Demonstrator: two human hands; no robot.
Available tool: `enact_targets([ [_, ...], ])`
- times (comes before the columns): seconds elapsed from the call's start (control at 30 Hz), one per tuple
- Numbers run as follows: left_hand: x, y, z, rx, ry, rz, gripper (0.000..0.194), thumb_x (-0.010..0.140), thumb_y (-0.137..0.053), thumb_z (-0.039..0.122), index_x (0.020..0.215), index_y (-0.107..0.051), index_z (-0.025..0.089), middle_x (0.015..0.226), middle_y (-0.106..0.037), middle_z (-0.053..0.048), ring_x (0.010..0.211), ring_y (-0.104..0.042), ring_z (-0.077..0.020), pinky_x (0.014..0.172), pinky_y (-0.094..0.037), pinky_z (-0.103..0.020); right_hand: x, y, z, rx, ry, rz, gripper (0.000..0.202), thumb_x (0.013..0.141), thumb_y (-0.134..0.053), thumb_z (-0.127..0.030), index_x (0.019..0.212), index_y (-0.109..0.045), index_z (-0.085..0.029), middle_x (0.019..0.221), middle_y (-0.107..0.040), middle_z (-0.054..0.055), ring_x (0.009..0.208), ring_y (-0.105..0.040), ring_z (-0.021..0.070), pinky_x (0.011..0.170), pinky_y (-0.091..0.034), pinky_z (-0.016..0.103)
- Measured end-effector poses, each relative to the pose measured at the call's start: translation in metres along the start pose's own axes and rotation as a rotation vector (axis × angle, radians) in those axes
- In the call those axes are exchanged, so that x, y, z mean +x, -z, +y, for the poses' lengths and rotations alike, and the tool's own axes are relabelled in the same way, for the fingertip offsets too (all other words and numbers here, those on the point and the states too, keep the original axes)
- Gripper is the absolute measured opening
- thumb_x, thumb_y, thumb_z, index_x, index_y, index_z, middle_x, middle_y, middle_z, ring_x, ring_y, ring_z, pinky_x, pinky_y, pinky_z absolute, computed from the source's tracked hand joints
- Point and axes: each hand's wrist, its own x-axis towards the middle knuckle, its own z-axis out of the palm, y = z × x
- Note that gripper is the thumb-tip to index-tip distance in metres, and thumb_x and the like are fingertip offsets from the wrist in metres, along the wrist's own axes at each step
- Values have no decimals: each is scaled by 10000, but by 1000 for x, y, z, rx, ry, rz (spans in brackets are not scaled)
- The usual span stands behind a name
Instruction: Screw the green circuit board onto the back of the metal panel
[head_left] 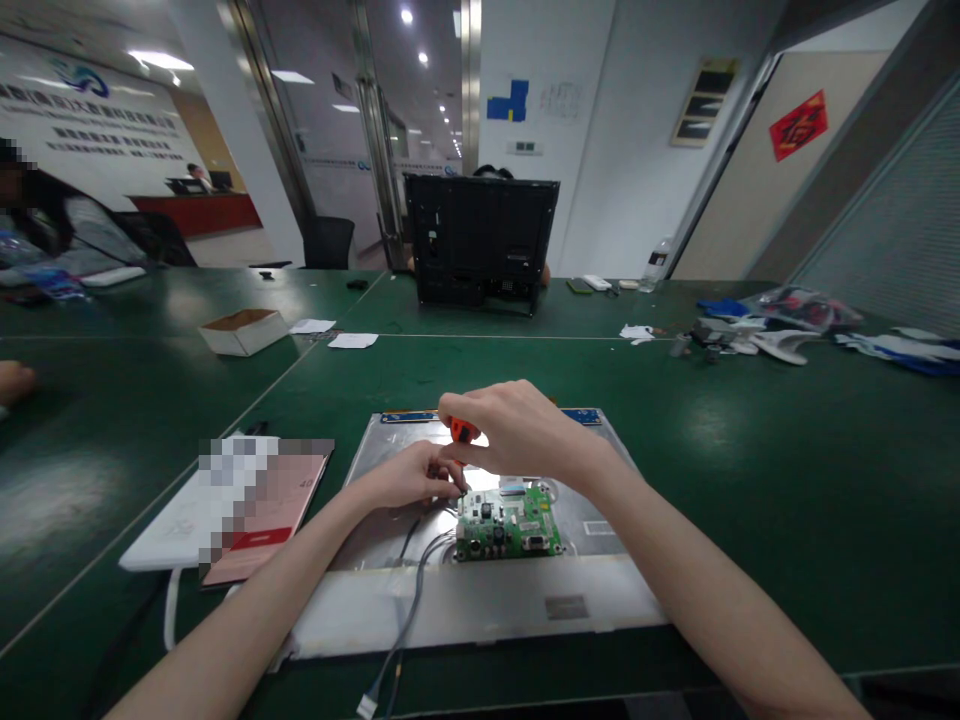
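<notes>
My right hand (517,425) is closed round the orange and black handle of a screwdriver (463,430), held upright with its shaft pointing down. Below it, at the upper left corner of a green circuit board (514,525), the fingers of my left hand (412,475) are pinched together close to the screwdriver's lower end. What they hold, if anything, is hidden. The board lies on the back of a flat silver display panel (480,605). Grey cables (418,590) run from the board's left side over the panel's near edge to a white plug (367,706).
A white device (169,530) and a pink booklet (300,500) lie left of the panel. Farther off are an open box (244,332) and a black monitor housing (484,240) with a person behind it. Bags and parts (750,335) lie right. Another person's hand (15,382) rests at far left.
</notes>
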Motion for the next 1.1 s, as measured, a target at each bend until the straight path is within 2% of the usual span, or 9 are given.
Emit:
enact_targets([
  [0.17, 2, 0, -7, -22, -53, -6, 139, 743, -685, 265, 777, -687, 131, 595, -570, 18, 491, -477, -76, 468, -384, -176, -3, 3, -1, 56, 25, -4, 146, 818, -526, -269, 935, -497, -186, 843, -612, 10, 640, -460, 103, 526, -209, 265],
  [0.33, 3, -1, -10, -56, -20, -12, 178, 739, -684, 294, 816, -676, 134, 650, -597, 9, 487, -476, -75, 462, -385, -184, -1, 1, -1, 31, -1, -1, 148, 822, -485, -233, 959, -502, -180, 819, -620, 14, 628, -459, 104, 527, -200, 266],
  [0.53, 1, -2, -5, -46, 43, -4, 177, 740, -675, 303, 825, -677, 148, 676, -616, 9, 507, -494, -82, 480, -410, -189, 1, -3, 3, -43, -13, 26, 151, 853, -516, -336, 907, -518, -196, 732, -613, -2, 573, -416, 97, 527, -165, 273],
  [0.67, 1, -1, -6, -38, -2, 5, 163, 743, -679, 287, 821, -675, 144, 641, -599, 18, 479, -484, -73, 470, -398, -180, -1, 0, 1, -13, 13, 26, 154, 848, -515, -341, 865, -521, -187, 758, -604, 4, 581, -410, 95, 522, -171, 272],
  [0.83, 3, -1, -11, -55, -48, -9, 146, 748, -678, 267, 799, -672, 130, 629, -579, 20, 467, -458, -61, 449, -374, -164, -3, 5, -1, 58, 12, -20, 155, 793, -501, -252, 926, -516, -175, 811, -605, 20, 621, -444, 105, 529, -206, 267],
  [0.97, 3, -2, -11, -47, -50, -2, 157, 740, -680, 270, 805, -672, 127, 659, -593, 6, 499, -475, -73, 449, -383, -167, -2, 3, -1, 38, -12, -25, 139, 818, -478, -255, 926, -504, -173, 803, -614, 23, 622, -455, 107, 530, -217, 268],
  [1.1, 1, -1, -5, -7, 9, 5, 171, 740, -670, 284, 830, -676, 138, 678, -608, -1, 523, -499, -92, 460, -402, -182, 0, 0, 0, -21, -14, -9, 138, 858, -471, -287, 947, -507, -187, 767, -625, 7, 590, -445, 104, 514, -198, 270],
])
